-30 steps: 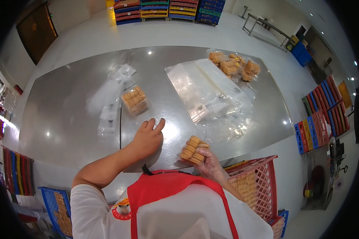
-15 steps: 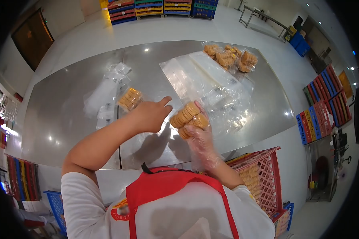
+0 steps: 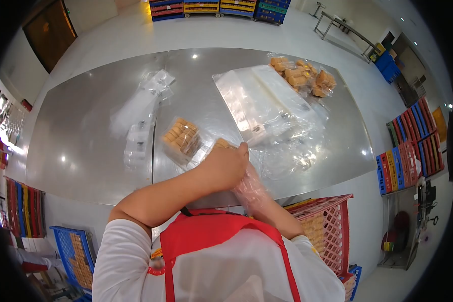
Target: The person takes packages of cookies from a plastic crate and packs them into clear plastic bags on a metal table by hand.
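Head view, only one up: the person's left hand (image 3: pixel 229 163) is bare, at the near-middle of the steel table (image 3: pixel 95 116), its fingers bunched over the biscuits (image 3: pixel 221 143); can't tell if they're pinching film or just curled. Right hand (image 3: pixel 249 183) wears a clear plastic glove and sits mostly behind the left; I can't see its fingertips, so can't call its grip. Biscuits poke out just past the left hand, rest hidden by it. Wrapped biscuit pack (image 3: pixel 181 138) lies just to the left of them. Writing: small dark print on the large clear bags (image 3: pixel 267 95) and on the small clear bags (image 3: pixel 141 133) over the table seam, too small for me to read. Shirt badge (image 3: pixel 156 270), red, is partly covered and its letters don't resolve. More packed biscuits (image 3: pixel 302 75) heap at the far right corner, overlapping, so can't count them. Red crate (image 3: pixel 340 221), biscuits inside, is partly blocked by the right arm. Blue crate (image 3: pixel 88 244) at left also holds biscuits. Far crate stacks (image 3: pixel 201 6) are cut off at the top edge.
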The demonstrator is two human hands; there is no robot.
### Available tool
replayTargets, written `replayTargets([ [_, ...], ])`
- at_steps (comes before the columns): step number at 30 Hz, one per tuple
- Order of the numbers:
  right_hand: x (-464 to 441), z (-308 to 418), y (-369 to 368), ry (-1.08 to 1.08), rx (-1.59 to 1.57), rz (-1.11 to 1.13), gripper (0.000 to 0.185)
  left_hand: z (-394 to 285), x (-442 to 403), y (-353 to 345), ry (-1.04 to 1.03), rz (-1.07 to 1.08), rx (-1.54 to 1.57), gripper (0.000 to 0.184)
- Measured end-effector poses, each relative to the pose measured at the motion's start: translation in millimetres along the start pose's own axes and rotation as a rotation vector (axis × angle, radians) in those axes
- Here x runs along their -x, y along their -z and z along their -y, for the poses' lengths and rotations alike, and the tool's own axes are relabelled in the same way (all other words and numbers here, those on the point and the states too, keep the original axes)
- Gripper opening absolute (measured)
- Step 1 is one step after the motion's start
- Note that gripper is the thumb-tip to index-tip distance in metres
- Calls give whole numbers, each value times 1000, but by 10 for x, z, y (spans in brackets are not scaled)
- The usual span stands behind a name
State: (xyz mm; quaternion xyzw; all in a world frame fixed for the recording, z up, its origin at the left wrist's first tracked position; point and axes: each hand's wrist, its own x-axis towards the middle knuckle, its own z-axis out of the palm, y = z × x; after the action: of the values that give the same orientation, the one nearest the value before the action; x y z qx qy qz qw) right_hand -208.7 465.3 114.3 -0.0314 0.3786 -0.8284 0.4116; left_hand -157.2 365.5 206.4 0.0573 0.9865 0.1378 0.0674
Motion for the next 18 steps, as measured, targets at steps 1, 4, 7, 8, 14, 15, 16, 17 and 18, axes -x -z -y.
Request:
replayTargets([
  [1, -22, -46, -6, 28, 44, 19, 41, -62, -2, 9, 44, 10, 36, 49],
  [4, -67, -223, 17, 151, 237, 111, 42, -254, 88, 6, -93, 24, -132, 61],
  [7, -53, -416, 51, 301, 436, 213, 44, -276, 128, -67, -180, -6, -139, 73],
  [8, -72, -455, 65, 333, 464, 237, 45, -263, 134, -86, -177, -21, -91, 77],
  [14, -103, -568, -15, 313, 432, 242, 43, -246, 114, 10, 77, 21, -6, 69],
  [15, -109, -576, -34, 300, 415, 240, 43, -243, 117, -15, 65, 20, 20, 61],
  [16, -125, -582, -50, 288, 393, 234, 43, -252, 137, -48, 52, 20, 46, 54],
  [17, -148, -593, -57, 275, 368, 227, 42, -267, 162, -75, 36, 23, 72, 47],
  [18, -175, -589, -84, 258, 330, 214, 42, -286, 185, -87, 27, 4, 78, 46],
])
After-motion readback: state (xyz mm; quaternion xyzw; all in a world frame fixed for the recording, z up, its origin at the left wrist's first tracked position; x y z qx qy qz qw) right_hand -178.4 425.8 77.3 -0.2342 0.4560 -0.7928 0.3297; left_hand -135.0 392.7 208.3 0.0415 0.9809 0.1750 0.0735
